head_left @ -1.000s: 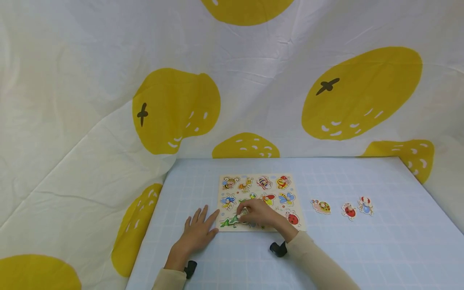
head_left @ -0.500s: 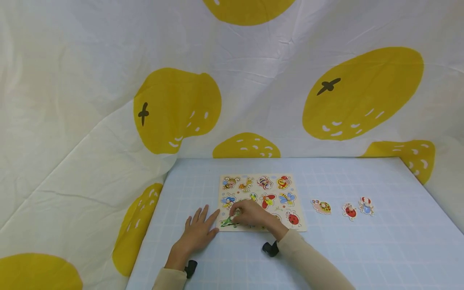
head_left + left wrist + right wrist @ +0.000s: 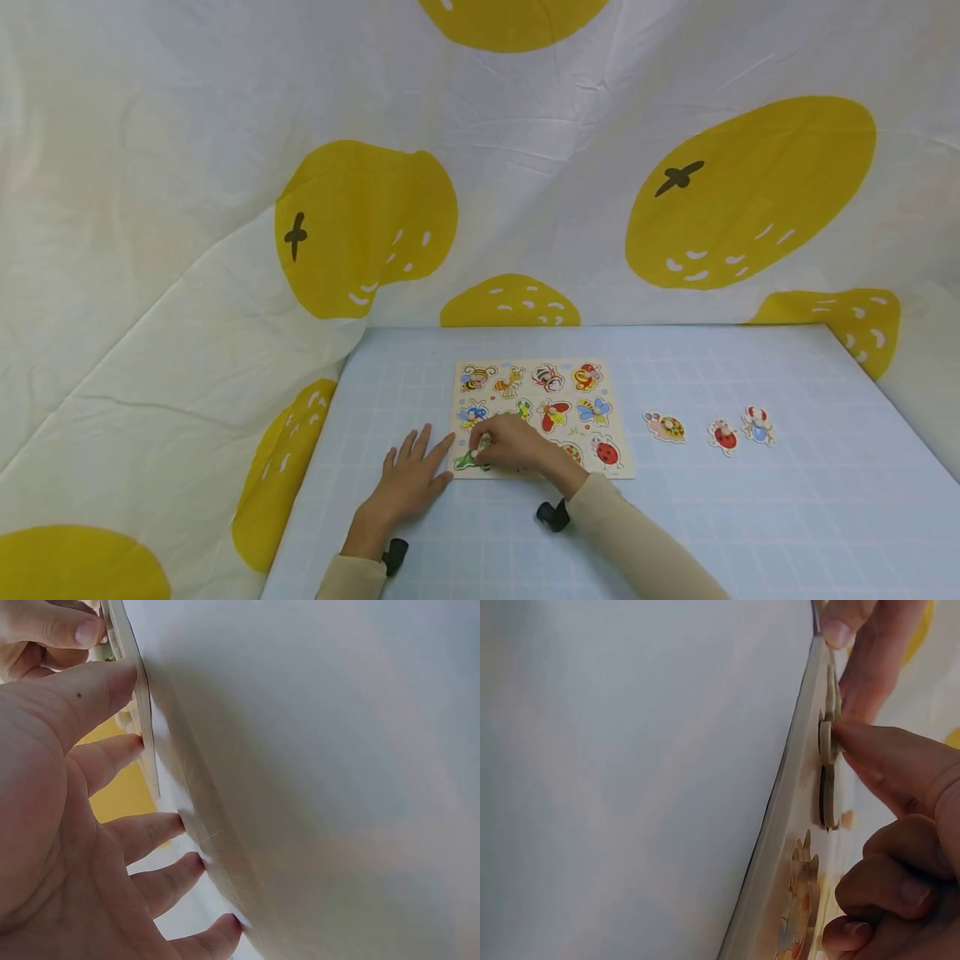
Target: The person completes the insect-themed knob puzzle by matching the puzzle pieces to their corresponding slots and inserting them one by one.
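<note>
My right hand point(image 3: 513, 446) pinches a green insect-shaped puzzle piece point(image 3: 467, 461) between thumb and index finger, over the near left corner of a wooden peg puzzle board point(image 3: 621, 433). Seen edge-on in the right wrist view, the piece point(image 3: 828, 795) stands slightly proud of the board; whether it touches the board all along, I cannot tell. My left hand point(image 3: 408, 487) lies spread on the table. Its thumb and index fingertip touch the board's left edge, and the other fingertips rest on the tabletop, as the left wrist view shows point(image 3: 82, 825). My right fingers hide part of the piece.
Several insect pictures fill the board. To its right lie three loose pieces: a snail point(image 3: 666, 427), a ladybug point(image 3: 723, 437) and a blue-and-red beetle point(image 3: 757, 425). A white curtain with yellow fruit prints point(image 3: 525, 208) hangs behind the pale blue table point(image 3: 750, 517).
My right hand has moved left across the board with the green piece, which now sits closer to the near left corner. The left hand has stayed in place.
</note>
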The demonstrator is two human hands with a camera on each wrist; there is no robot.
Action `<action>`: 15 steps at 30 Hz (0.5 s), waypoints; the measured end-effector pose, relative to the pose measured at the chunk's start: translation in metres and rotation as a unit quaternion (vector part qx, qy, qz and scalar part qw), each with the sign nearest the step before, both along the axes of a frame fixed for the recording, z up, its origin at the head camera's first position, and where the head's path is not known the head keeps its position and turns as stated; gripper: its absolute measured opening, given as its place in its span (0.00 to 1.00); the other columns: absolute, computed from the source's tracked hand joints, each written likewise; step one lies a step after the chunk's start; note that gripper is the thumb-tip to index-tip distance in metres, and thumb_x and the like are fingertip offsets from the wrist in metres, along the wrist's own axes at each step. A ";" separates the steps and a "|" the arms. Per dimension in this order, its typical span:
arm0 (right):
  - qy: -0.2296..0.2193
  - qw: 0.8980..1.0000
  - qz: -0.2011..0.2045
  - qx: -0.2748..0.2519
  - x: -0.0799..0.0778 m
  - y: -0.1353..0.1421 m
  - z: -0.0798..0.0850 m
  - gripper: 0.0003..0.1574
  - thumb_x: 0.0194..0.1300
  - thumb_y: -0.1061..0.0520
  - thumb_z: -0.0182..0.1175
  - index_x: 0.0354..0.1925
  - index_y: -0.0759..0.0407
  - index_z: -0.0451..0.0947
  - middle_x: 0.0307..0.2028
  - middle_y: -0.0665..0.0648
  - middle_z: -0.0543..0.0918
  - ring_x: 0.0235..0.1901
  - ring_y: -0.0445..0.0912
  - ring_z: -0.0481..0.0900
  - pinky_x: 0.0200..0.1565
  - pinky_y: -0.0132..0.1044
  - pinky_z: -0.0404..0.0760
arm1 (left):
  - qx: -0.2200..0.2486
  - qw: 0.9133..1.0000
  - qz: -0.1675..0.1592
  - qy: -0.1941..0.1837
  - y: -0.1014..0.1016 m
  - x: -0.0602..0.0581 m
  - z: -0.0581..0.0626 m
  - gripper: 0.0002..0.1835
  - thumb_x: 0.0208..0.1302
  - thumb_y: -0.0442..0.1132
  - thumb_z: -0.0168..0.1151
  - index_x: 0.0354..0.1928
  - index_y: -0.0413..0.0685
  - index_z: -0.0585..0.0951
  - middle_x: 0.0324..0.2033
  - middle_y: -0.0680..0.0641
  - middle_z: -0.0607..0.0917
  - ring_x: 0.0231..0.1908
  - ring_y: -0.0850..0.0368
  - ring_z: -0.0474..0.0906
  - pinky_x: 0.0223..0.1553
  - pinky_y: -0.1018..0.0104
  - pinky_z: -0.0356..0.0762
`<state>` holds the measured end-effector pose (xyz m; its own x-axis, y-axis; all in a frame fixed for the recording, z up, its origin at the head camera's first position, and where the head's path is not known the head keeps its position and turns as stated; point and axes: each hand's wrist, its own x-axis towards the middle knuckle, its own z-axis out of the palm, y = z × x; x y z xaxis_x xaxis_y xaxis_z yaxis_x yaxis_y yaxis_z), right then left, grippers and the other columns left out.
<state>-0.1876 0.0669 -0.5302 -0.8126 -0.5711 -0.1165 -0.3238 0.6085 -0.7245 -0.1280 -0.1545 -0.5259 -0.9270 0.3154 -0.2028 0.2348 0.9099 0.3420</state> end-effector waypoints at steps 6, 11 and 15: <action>0.014 1.000 -0.008 0.012 0.005 -0.001 0.002 0.08 0.59 0.56 0.72 0.31 0.42 0.84 0.31 0.42 0.82 0.30 0.41 0.74 0.35 0.37 0.73 | 0.000 1.000 0.001 0.003 0.000 0.000 -0.001 0.33 0.71 0.51 0.61 0.75 0.57 0.65 0.75 0.36 0.57 0.73 0.32 0.48 0.66 0.27 0.46; 0.031 0.999 -0.004 0.010 0.009 -0.001 0.004 0.07 0.59 0.57 0.72 0.32 0.45 0.84 0.33 0.42 0.82 0.29 0.40 0.73 0.33 0.35 0.73 | 0.000 1.000 0.002 0.002 0.000 -0.001 -0.003 0.33 0.71 0.51 0.61 0.76 0.58 0.64 0.75 0.36 0.56 0.74 0.32 0.48 0.67 0.28 0.45; 0.036 0.999 -0.004 0.015 0.009 -0.001 0.005 0.06 0.60 0.57 0.71 0.33 0.44 0.84 0.32 0.42 0.82 0.27 0.39 0.73 0.31 0.34 0.72 | 0.000 1.000 0.003 0.003 0.000 -0.001 -0.004 0.33 0.72 0.52 0.60 0.76 0.59 0.64 0.75 0.37 0.56 0.74 0.33 0.47 0.67 0.28 0.45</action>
